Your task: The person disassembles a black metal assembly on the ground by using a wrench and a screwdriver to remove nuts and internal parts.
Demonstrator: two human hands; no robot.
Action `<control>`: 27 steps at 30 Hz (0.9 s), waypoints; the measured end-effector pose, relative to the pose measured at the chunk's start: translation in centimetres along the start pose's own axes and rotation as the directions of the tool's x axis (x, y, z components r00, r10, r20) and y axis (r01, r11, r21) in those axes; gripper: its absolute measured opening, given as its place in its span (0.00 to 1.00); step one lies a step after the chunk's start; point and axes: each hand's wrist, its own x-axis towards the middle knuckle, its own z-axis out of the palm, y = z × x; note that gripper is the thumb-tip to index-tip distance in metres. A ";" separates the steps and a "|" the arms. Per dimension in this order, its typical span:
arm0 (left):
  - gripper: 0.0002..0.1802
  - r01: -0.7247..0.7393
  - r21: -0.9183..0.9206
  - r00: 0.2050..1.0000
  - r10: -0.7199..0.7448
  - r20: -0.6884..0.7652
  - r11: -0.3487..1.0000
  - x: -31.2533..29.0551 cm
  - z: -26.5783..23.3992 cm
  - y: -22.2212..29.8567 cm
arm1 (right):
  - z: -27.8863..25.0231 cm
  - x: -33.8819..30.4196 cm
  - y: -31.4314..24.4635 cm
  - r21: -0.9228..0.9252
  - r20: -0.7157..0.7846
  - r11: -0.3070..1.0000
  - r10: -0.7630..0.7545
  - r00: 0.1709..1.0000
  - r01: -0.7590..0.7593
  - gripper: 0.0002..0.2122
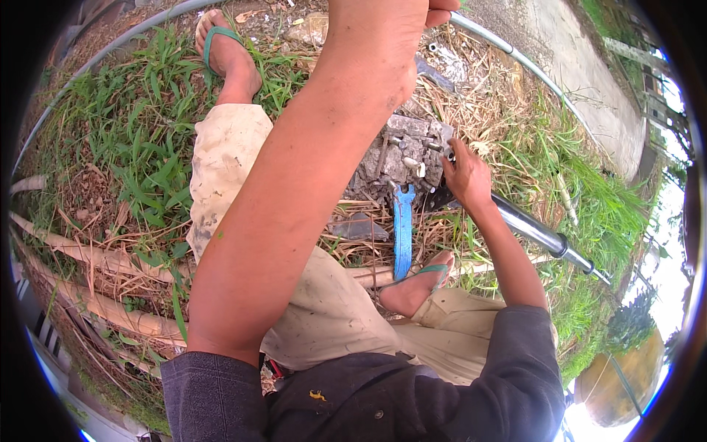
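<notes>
My left forearm crosses the view to the top edge, where most of my left hand (440, 10) is cut off. Only a few fingertips show, so its grip is hidden. My right hand (469, 177) bends its fingers and thumb around a small part beside a rough stone block (406, 127); I cannot make out that part. Several small metal pieces (414, 166) lie on the block. A blue open-end wrench (403, 232) lies just below it, jaw toward the stone. Past my right wrist stretches a shiny metal tube (534, 227) with dark collars.
Green grass (147, 140) and dry straw surround the block. A grey hose (508, 46) curves along the far side, before a concrete strip (589, 81). Bamboo-like poles (96, 254) lie at the left. My sandalled feet (234, 55) stand on either side.
</notes>
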 end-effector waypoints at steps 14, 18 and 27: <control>0.12 0.095 0.058 0.993 -0.091 -0.074 0.994 -0.4 1.4 0.9 | 3.5 -5.7 0.8 -0.121 0.187 0.980 -0.135 0.973 0.159 0.16; 0.12 0.014 0.019 1.000 -0.015 0.017 1.000 -0.6 0.5 0.2 | 4.0 -6.1 1.1 -0.114 0.225 0.987 -0.081 0.971 0.109 0.16; 0.12 0.033 0.031 0.999 -0.032 -0.023 0.999 -0.6 0.9 0.4 | 3.9 -5.9 0.6 -0.124 0.288 0.992 0.022 0.957 0.015 0.16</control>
